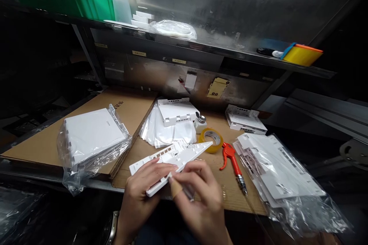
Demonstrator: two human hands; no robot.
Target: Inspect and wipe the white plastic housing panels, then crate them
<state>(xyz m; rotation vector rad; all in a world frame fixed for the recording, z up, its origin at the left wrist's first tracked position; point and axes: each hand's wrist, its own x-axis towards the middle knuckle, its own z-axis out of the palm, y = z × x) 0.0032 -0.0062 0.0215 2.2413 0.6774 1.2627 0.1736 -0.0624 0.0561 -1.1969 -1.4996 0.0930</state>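
Head view: both hands grip white panel.

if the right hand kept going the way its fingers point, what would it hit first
The right hand points up-left, fingertips already at the near edge of the white plastic panel that the left hand holds. The panel comes first; depth beyond it is unclear.

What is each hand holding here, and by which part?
The left hand grips the white plastic panel by its near end. The right hand pinches a thin tool against that end.
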